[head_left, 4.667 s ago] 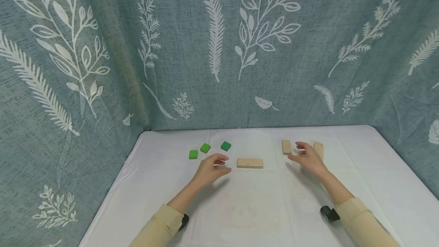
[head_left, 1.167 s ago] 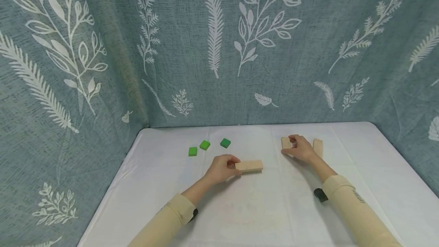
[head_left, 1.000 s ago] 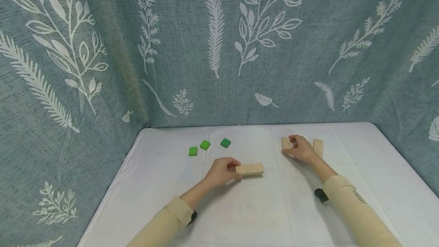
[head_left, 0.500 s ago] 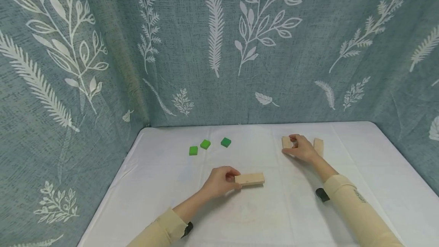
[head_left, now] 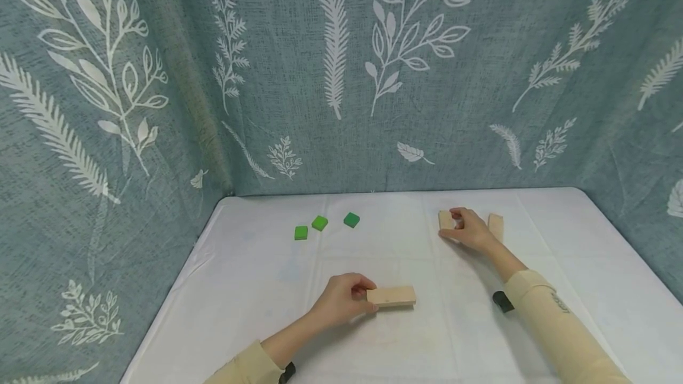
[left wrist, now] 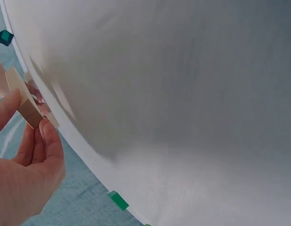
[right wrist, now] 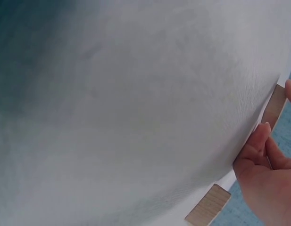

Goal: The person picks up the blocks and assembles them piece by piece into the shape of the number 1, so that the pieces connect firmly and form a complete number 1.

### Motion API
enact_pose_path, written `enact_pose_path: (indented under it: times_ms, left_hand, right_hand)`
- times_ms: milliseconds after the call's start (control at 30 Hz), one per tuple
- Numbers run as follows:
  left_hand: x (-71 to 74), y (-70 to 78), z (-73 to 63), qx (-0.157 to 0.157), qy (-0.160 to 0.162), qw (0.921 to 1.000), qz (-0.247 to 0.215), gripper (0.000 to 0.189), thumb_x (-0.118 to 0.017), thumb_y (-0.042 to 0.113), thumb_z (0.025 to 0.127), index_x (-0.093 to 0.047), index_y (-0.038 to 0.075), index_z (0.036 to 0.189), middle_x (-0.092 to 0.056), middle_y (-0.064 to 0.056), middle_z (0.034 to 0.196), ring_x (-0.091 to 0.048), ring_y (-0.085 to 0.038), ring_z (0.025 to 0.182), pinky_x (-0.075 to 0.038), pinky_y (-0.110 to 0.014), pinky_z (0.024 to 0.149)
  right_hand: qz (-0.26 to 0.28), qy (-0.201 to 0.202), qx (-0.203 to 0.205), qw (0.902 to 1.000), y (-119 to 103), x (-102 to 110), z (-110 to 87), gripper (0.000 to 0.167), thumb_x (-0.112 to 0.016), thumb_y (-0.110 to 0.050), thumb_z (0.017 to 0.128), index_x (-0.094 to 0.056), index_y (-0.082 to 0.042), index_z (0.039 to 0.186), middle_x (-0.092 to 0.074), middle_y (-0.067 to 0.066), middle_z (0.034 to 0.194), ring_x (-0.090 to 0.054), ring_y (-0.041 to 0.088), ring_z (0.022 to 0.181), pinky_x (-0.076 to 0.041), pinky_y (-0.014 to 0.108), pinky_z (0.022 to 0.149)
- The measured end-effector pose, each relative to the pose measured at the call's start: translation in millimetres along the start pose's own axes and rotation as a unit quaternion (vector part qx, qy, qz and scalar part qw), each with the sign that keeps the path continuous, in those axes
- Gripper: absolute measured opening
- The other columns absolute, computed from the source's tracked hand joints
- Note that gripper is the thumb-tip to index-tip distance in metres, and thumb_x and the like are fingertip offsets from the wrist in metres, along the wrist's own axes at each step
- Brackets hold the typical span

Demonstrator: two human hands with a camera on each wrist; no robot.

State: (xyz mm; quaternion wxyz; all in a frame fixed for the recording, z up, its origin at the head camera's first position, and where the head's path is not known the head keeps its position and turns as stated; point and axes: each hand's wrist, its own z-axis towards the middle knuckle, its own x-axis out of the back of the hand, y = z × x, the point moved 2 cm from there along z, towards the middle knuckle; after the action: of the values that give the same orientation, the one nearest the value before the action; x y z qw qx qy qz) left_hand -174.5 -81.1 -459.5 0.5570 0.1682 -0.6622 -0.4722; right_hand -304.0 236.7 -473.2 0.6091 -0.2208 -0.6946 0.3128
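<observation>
Near the middle of the table, my left hand [head_left: 341,301] pinches one end of a long pale wooden block [head_left: 392,296], thumb on the near side and fingers on the far side. A thin shadow runs below the block's near edge. The left wrist view shows the end face of this wooden block [left wrist: 29,112] between thumb and fingertips. Farther back on the right, my right hand [head_left: 471,230] grips a second wooden block [head_left: 445,221] lying lengthwise away from me. In the right wrist view, thumb and fingers lie on either side of that block [right wrist: 274,106].
A third wooden block [head_left: 495,227] lies just right of my right hand, partly behind the wrist. Three small green tiles, one light green [head_left: 301,233], another light green [head_left: 319,223] and one darker [head_left: 351,220], lie at the back left. A patterned curtain [head_left: 363,153] hangs behind the white-covered table.
Both hands were apart from the blocks at first, then each took hold of one. Since then my left hand has brought its block toward me; the right hand has stayed in place.
</observation>
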Motion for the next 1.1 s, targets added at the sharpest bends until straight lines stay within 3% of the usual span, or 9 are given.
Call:
enact_pose_path:
  times_ms: [600, 1100]
  left_hand:
    - [-10.7, 8.0, -22.0, 0.005, -0.029, 0.9995, -0.011, 0.027, -0.084, 0.007, 0.073, -0.07, 0.004, 0.097, -0.065, 0.004, 0.089, -0.057, -0.009, 0.08, -0.051, -0.024, 0.074]
    - [-17.3, 8.2, -30.2, -0.009, -0.063, 0.9978, -0.019, 0.025, -0.085, 0.007, 0.072, -0.07, 0.006, 0.092, -0.061, 0.009, 0.083, -0.054, -0.002, 0.076, -0.05, -0.021, 0.072]
  right_hand:
    - [-0.001, -0.004, 0.004, 1.0, 1.2, 0.2, 0.1, 0.07, -0.068, -0.025, 0.092, -0.034, 0.012, 0.141, -0.042, 0.032, 0.136, -0.049, 0.038, 0.108, -0.043, 0.05, 0.091]
    - [-0.011, 0.001, -0.008, 0.9999, 7.2, -1.4, 2.6, 0.07, -0.068, -0.028, 0.092, -0.035, 0.009, 0.142, -0.043, 0.03, 0.136, -0.049, 0.032, 0.102, -0.043, 0.046, 0.087]
